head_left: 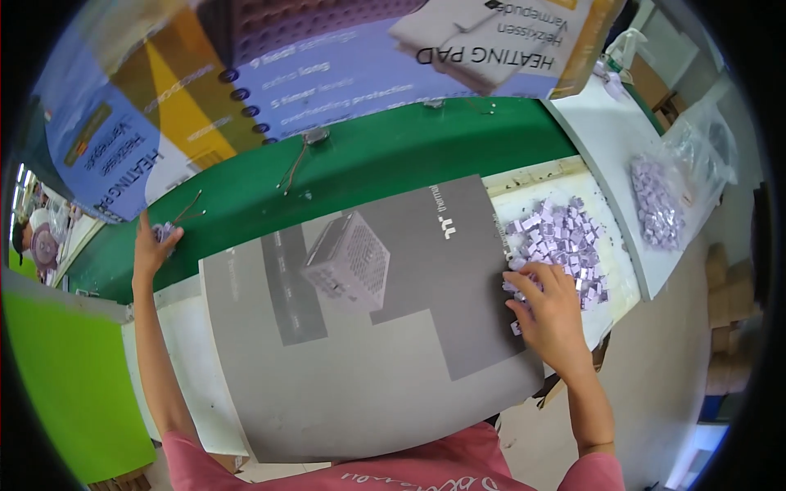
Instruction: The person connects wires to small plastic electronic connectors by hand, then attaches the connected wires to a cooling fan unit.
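At the left edge of the green surface point(360, 176), my left hand point(150, 255) is closed around a small lilac-and-silver part point(165, 231) with thin wires coming off it. My right hand point(553, 315) reaches the near left side of a pile of small lilac-and-silver block-like parts point(565, 237). Its thumb and index finger are curled round one or more of these parts, and the palm hides some of the pile. Between my arms lies a large grey printed cardboard sheet point(368, 327). Farther off on the green surface rests a similar wired part point(316, 136).
A big blue-and-yellow printed carton point(327, 74) spans the far side. To the right, a clear plastic bag point(663, 196) of similar parts sits on a white board point(630, 237). A bright green panel point(65, 376) stands at left. Another person point(37, 225) is partly visible far left.
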Tool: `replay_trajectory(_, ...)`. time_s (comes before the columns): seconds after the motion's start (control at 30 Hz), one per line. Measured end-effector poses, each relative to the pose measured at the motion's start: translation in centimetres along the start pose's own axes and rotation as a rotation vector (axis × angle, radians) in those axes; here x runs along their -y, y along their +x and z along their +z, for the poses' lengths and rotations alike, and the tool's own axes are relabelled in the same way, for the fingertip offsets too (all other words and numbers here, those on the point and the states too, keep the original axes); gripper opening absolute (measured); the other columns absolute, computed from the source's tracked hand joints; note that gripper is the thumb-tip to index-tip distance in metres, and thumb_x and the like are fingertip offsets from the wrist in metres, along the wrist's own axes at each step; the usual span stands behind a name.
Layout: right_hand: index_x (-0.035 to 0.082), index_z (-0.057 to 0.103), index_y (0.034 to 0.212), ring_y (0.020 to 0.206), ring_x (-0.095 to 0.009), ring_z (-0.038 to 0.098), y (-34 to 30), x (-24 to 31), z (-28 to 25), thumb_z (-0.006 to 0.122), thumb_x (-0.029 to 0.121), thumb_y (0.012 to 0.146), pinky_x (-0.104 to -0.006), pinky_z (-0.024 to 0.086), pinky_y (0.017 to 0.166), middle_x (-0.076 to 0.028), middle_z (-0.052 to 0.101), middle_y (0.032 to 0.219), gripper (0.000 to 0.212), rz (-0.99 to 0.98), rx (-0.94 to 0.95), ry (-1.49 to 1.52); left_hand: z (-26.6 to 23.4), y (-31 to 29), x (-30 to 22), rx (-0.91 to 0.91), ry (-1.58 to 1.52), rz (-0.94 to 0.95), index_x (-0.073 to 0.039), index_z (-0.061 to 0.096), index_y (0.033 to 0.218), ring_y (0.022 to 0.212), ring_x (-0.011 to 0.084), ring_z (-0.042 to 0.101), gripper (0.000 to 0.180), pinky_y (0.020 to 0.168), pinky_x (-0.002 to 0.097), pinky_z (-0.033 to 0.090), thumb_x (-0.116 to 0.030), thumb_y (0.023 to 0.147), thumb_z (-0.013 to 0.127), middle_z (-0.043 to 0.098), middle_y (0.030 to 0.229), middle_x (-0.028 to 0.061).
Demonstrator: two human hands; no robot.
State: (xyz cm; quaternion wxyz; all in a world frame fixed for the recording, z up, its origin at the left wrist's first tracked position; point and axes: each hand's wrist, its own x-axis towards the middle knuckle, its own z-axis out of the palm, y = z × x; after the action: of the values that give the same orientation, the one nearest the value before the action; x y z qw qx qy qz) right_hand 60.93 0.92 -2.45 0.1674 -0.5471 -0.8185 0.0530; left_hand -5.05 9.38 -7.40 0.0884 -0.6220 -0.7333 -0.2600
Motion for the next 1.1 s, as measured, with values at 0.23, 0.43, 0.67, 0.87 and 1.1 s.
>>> replay_trajectory(0.23, 0.005, 0.068, 0.105, 0.096, -0.027, 0.056, 0.6, -0.3, 1.5, 0.074, 0.001, 0.074, -0.0398, 0.043, 0.082, -0.007, 0.063, 0.101, 0.031, -0.075, -0.058, -0.042, 12.6, 10.0, -6.3, -0.243, 1.074, 1.026, -0.006, 0.055, 0.126, 0.113, 0.0347, 0.06, 0.031, 0.089, 0.0472, 0.05, -0.015, 0.096, 0.055, 0.062, 0.115, 0.025)
replay_trajectory(0.43, 0.005, 0.07, 0.115, 0.089, -0.019, 0.065, 2.0, 1.8, -0.9, 0.072, -0.006, 0.083, -0.0305, 0.054, 0.081, -0.008, 0.063, 0.105, 0.034, 0.176, -0.097, 0.848, 18.6, 13.2, -19.7, -0.094, 0.877, 0.825, -0.013, 0.051, 0.139, 0.122, 0.0271, 0.058, 0.045, 0.099, 0.0401, 0.048, -0.022, 0.095, 0.055, 0.063, 0.125, 0.0203)
replay_trajectory(0.67, 0.0, 0.059, 0.119, 0.115, -0.026, 0.066, 5.0, 1.3, -0.4, 0.064, 0.006, 0.096, -0.0289, 0.055, 0.091, -0.011, 0.066, 0.114, 0.024, 0.297, 0.151, 2.079, 5.1, 9.3, -20.5, 0.436, 0.145, 0.411, -0.018, 0.049, 0.143, 0.125, 0.0289, 0.056, 0.054, 0.103, 0.0402, 0.045, -0.037, 0.093, 0.058, 0.061, 0.13, 0.0168)
replay_trajectory(0.87, 0.006, 0.055, 0.124, 0.107, -0.017, 0.058, 6.5, 2.6, 1.6, 0.063, 0.012, 0.097, -0.0291, 0.046, 0.095, -0.013, 0.062, 0.122, 0.029, 0.157, 0.376, 2.404, -6.1, 0.6, -25.6, 0.815, 0.189, 0.338, -0.007, 0.057, 0.117, 0.095, 0.0387, 0.065, 0.057, 0.084, 0.0474, 0.05, -0.044, 0.076, 0.075, 0.067, 0.102, 0.0199)
replay_trajectory(1.1, 0.001, 0.05, 0.139, 0.109, -0.021, 0.059, 7.5, 6.7, 2.7, 0.059, 0.008, 0.099, -0.0319, 0.048, 0.097, -0.014, 0.059, 0.127, 0.042, -0.014, 0.551, 2.344, -7.7, -13.2, -24.9, 0.856, 0.195, 0.372, 0.0, 0.049, 0.107, 0.083, 0.0394, 0.066, 0.057, 0.068, 0.0476, 0.051, -0.042, 0.078, 0.073, 0.064, 0.09, 0.0182)
